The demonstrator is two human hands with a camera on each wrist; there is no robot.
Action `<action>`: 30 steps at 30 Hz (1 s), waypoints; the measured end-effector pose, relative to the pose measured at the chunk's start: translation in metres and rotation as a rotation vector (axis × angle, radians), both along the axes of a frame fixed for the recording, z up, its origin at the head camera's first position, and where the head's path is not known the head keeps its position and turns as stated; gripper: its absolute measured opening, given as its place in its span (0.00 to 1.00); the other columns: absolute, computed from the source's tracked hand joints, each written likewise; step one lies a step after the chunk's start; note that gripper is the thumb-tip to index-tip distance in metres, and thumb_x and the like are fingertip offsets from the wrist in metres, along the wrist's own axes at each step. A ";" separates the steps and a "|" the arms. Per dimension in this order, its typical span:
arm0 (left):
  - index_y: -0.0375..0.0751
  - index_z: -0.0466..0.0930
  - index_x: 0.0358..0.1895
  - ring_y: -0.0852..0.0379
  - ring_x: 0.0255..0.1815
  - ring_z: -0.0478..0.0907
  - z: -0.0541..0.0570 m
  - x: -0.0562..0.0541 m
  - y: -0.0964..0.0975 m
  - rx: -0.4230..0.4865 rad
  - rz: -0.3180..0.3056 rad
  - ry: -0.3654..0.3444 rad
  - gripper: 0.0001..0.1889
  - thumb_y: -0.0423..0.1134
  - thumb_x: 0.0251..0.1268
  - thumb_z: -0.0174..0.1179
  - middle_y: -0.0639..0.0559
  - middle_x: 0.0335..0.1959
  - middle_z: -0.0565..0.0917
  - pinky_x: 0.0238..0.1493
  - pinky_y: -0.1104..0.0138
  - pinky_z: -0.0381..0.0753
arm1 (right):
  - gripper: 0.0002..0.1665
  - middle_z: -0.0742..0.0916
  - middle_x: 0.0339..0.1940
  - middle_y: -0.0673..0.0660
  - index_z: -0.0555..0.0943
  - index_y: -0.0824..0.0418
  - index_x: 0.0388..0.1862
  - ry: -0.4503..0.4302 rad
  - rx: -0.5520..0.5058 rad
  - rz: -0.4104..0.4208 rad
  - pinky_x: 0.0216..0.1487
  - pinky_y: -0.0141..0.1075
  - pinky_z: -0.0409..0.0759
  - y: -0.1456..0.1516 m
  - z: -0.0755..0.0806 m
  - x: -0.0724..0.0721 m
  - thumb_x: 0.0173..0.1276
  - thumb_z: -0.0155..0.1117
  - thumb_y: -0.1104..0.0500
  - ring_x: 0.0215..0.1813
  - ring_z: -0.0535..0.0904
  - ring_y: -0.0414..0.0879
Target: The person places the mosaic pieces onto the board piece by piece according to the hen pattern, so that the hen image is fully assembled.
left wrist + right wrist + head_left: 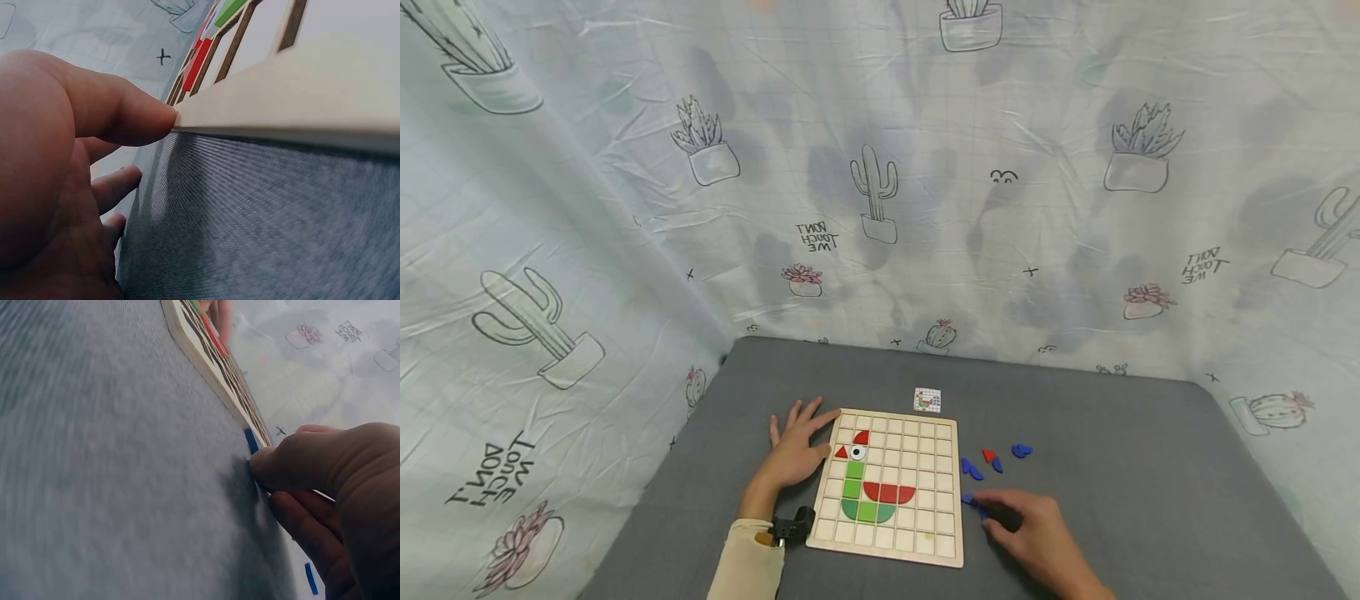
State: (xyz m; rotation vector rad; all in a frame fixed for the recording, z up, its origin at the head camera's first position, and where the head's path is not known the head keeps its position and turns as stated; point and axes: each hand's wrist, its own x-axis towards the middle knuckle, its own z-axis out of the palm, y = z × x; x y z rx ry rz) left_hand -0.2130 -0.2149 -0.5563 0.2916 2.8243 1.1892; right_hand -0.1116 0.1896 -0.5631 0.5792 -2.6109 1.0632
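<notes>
A wooden grid board point(925, 521) lies on the grey table, with red, green and eye-marked tiles set in its left part. My left hand point(792, 457) rests beside its left edge, fingers spread. In the left wrist view the thumb point(147, 115) touches the board's rim. Just off the board's right edge, my right hand point(1033, 527) pinches a small blue piece point(251, 441) between thumb and fingers, low over the table. Part of that piece is hidden by the fingers. Among the set tiles are a red triangle point(841, 452), an eye tile point(857, 452) and a green square point(855, 470).
Several loose blue pieces point(1022, 451) and a red piece point(989, 455) lie right of the board, beyond my right hand. A small picture card point(927, 400) lies behind the board. A cactus-print curtain point(925, 208) hangs behind the table point(1120, 467).
</notes>
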 end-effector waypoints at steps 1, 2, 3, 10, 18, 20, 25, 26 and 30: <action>0.47 0.78 0.79 0.27 0.92 0.38 0.000 0.000 0.000 0.001 -0.001 0.001 0.31 0.31 0.73 0.61 0.36 0.90 0.59 0.81 0.28 0.16 | 0.28 0.95 0.46 0.42 0.94 0.51 0.51 0.001 -0.004 0.002 0.48 0.32 0.90 -0.002 0.000 -0.001 0.53 0.86 0.72 0.48 0.91 0.34; 0.47 0.78 0.79 0.27 0.92 0.38 0.000 0.000 0.000 0.001 -0.001 0.000 0.31 0.31 0.73 0.61 0.36 0.90 0.58 0.81 0.28 0.16 | 0.28 0.95 0.46 0.42 0.94 0.50 0.51 0.001 -0.005 0.002 0.48 0.32 0.90 -0.003 0.000 -0.001 0.53 0.86 0.72 0.48 0.91 0.34; 0.47 0.78 0.79 0.27 0.92 0.38 0.000 0.000 0.000 0.002 0.000 0.001 0.31 0.31 0.73 0.61 0.36 0.90 0.59 0.81 0.27 0.16 | 0.28 0.95 0.46 0.42 0.94 0.50 0.51 -0.006 -0.007 0.001 0.48 0.32 0.90 -0.004 0.000 -0.002 0.53 0.86 0.72 0.48 0.91 0.34; 0.47 0.78 0.79 0.27 0.92 0.39 0.000 0.000 0.001 0.005 0.004 0.000 0.31 0.31 0.73 0.61 0.35 0.89 0.59 0.81 0.28 0.16 | 0.26 0.95 0.46 0.40 0.94 0.51 0.50 0.002 0.017 -0.008 0.49 0.35 0.91 -0.001 -0.001 0.000 0.53 0.86 0.70 0.49 0.91 0.33; 0.46 0.78 0.79 0.27 0.92 0.39 0.002 -0.001 0.001 0.005 0.010 0.001 0.31 0.31 0.73 0.61 0.35 0.89 0.59 0.81 0.28 0.16 | 0.25 0.94 0.47 0.37 0.94 0.47 0.50 -0.030 0.043 -0.024 0.50 0.36 0.91 0.003 0.002 0.009 0.55 0.87 0.67 0.50 0.90 0.34; 0.46 0.78 0.79 0.27 0.92 0.39 0.002 0.000 0.000 0.008 0.009 0.002 0.31 0.31 0.73 0.61 0.35 0.89 0.59 0.81 0.28 0.15 | 0.25 0.94 0.47 0.36 0.94 0.47 0.50 -0.042 0.047 -0.030 0.50 0.37 0.91 0.002 0.003 0.009 0.56 0.87 0.67 0.51 0.91 0.34; 0.46 0.78 0.79 0.27 0.92 0.39 0.002 0.001 0.000 0.009 0.004 -0.004 0.31 0.31 0.73 0.61 0.36 0.89 0.59 0.81 0.28 0.15 | 0.24 0.94 0.47 0.39 0.94 0.48 0.49 -0.070 0.031 -0.029 0.51 0.38 0.92 -0.004 0.005 0.008 0.57 0.86 0.68 0.50 0.91 0.35; 0.46 0.78 0.79 0.27 0.92 0.39 0.001 0.001 0.000 0.009 0.003 -0.006 0.31 0.31 0.74 0.61 0.36 0.90 0.59 0.81 0.28 0.15 | 0.24 0.94 0.46 0.39 0.94 0.48 0.49 -0.073 0.027 -0.030 0.51 0.37 0.92 -0.005 0.005 0.008 0.57 0.86 0.69 0.50 0.91 0.35; 0.46 0.78 0.79 0.27 0.92 0.39 0.001 0.001 0.001 0.011 0.004 -0.001 0.31 0.30 0.73 0.61 0.35 0.89 0.59 0.81 0.28 0.16 | 0.23 0.94 0.44 0.39 0.94 0.48 0.46 -0.072 0.006 -0.028 0.50 0.36 0.91 -0.008 0.004 0.007 0.57 0.84 0.71 0.48 0.90 0.34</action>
